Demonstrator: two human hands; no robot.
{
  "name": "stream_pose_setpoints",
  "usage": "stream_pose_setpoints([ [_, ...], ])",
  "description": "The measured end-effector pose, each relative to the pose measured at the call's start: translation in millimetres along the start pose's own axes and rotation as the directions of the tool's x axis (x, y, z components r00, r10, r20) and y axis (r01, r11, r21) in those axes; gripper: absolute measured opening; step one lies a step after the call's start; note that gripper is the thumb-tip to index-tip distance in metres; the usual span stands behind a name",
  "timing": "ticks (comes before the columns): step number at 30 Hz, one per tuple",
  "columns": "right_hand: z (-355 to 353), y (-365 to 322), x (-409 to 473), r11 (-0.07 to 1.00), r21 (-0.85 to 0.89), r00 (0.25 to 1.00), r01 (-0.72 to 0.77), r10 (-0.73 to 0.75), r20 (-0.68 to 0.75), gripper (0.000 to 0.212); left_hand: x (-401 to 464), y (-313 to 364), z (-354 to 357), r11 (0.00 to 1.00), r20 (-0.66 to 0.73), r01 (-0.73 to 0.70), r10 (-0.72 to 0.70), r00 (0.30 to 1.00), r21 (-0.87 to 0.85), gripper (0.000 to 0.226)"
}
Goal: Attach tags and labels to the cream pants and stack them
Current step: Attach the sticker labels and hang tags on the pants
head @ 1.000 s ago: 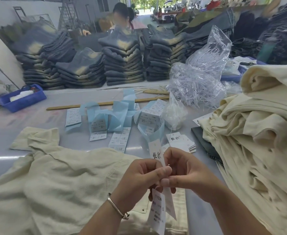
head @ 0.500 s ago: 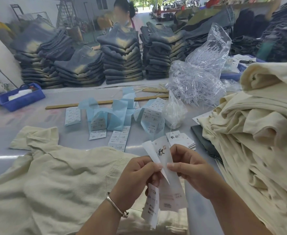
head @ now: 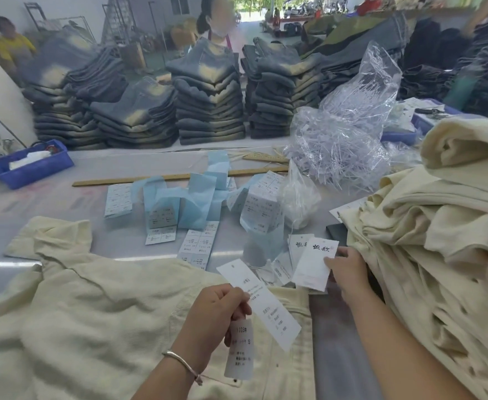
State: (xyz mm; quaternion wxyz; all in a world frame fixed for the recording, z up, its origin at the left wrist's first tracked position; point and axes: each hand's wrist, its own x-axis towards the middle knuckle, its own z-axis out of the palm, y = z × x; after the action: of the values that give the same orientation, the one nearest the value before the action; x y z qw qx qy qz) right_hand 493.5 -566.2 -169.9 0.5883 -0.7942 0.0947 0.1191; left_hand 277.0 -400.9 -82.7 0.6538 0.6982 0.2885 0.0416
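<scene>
Cream pants [head: 93, 319] lie spread on the grey table in front of me. My left hand [head: 217, 316] hovers above them, pinching a long white tag [head: 261, 301] and a smaller size label [head: 240, 353] that hangs below my fingers. My right hand [head: 348, 268] has reached out to the right and pinches a white card tag with black characters [head: 315, 265] over a small pile of the same tags [head: 297, 246]. A tall heap of cream pants [head: 439, 226] fills the right side.
Blue-backed label sheets [head: 196, 203] and white sticker strips [head: 198, 245] lie mid-table. A clear bag of plastic tag fasteners [head: 346, 134] sits behind them, beside a wooden ruler [head: 150, 177]. A blue tray [head: 32, 164] stands far left. Stacks of grey jeans [head: 208, 102] line the back.
My hands were together on the tags near my body. My right hand has let go and moved right to a card tag on the pile; my left hand keeps the long tag and label.
</scene>
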Motion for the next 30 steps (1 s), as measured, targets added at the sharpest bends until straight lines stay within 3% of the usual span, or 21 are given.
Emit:
stream_pose_setpoints([
  [2,1.4,0.9,2.0,0.98,-0.185,0.997,0.075,-0.072,0.024,0.041,2.0,-0.6,0.7,1.0,0.002,0.011,-0.011,1.0,0.001,0.041],
  [4,-1.3,0.7,-4.6,0.881,-0.43,0.978,0.198,-0.207,0.026,0.046,4.1,-1.3,1.2,1.0,-0.001,0.016,-0.016,1.0,0.006,0.043],
  [5,-2.4,-1.7,-13.3,0.851,-0.465,0.964,0.244,-0.264,0.024,0.042,5.3,-1.7,1.6,1.0,-0.003,0.016,-0.016,1.0,0.011,0.043],
  [7,-1.4,-10.3,-41.2,0.879,-0.349,0.945,0.324,-0.315,0.085,0.022,7.4,-2.3,3.0,0.999,-0.009,0.013,-0.013,1.0,0.03,0.045],
  [9,3.4,-20.7,-77.4,0.899,-0.156,0.887,0.41,-0.353,0.299,0.012,9.0,-1.9,5.7,0.998,-0.017,0.005,-0.004,1.0,0.058,0.044],
  [12,11.7,-34.9,-126.2,0.861,-0.04,0.69,0.508,-0.378,0.617,0.022,9.0,1.2,10.0,0.996,-0.017,-0.015,0.016,1.0,0.084,0.043],
  [15,17.0,-41.0,-146.8,0.882,0.022,0.62,0.472,-0.349,0.703,0.031,5.7,4.3,9.7,0.995,0.012,-0.045,0.044,0.999,0.09,0.042],
  [19,18.6,-41.3,-155.0,0.877,0.027,0.627,0.479,-0.364,0.689,0.028,0.0,4.2,3.6,0.992,0.035,-0.073,0.069,0.997,0.107,0.039],
  [27,16.5,-52.7,-167.7,0.893,0.0,0.554,0.45,-0.279,0.784,0.008,-15.0,1.1,-19.7,0.987,0.148,-0.11,0.092,0.985,0.121,0.038],
  [28,17.0,-53.7,-169.4,0.903,-0.018,0.582,0.429,-0.261,0.77,0.012,-16.5,0.9,-24.7,0.987,0.163,-0.108,0.088,0.983,0.117,0.032],
  [30,21.1,-51.2,-172.0,0.92,-0.077,0.718,0.385,-0.246,0.651,0.014,-19.1,1.4,-37.0,0.988,0.172,-0.109,0.09,0.981,0.107,0.023],
])
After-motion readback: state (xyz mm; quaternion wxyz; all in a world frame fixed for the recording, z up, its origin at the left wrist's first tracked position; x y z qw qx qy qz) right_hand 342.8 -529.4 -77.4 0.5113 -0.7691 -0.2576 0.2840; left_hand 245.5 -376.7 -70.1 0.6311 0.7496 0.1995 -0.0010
